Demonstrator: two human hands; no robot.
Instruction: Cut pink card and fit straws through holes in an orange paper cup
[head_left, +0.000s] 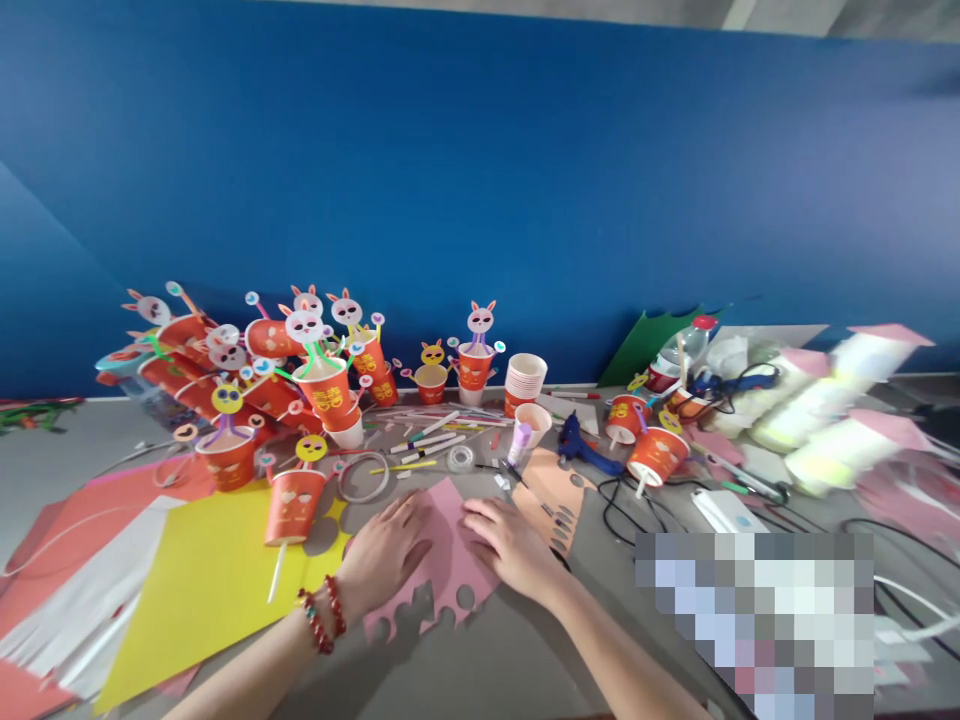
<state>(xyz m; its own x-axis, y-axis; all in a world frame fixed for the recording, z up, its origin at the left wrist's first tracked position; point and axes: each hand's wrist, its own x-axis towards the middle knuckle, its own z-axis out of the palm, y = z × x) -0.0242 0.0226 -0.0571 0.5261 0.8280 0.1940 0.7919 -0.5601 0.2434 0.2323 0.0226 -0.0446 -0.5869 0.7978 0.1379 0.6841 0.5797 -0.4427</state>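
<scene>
A pink sheet of paper [448, 530] with round holes cut along its near edge lies on the grey table. My left hand [386, 552] rests on its left side, fingers stretched out. A red bead bracelet [319, 620] circles that wrist. On the sheet's right side lies my right hand [511, 545], its fingers flat and slightly spread. Neither hand grips anything. Right of the right hand is a peach paper sheet [546, 480] with cut-outs. To the left, a red paper cup [292, 505] with a yellow animal face and a stick lies over a yellow sheet [202, 580].
Several decorated red cups [324, 395] stand at the back left. A stack of cups [525, 378], markers [431, 445], a tape roll [460, 459] and a blue glue gun [589, 447] lie ahead. Black cables, a bottle [679, 350] and white paper rolls [795, 400] crowd the right.
</scene>
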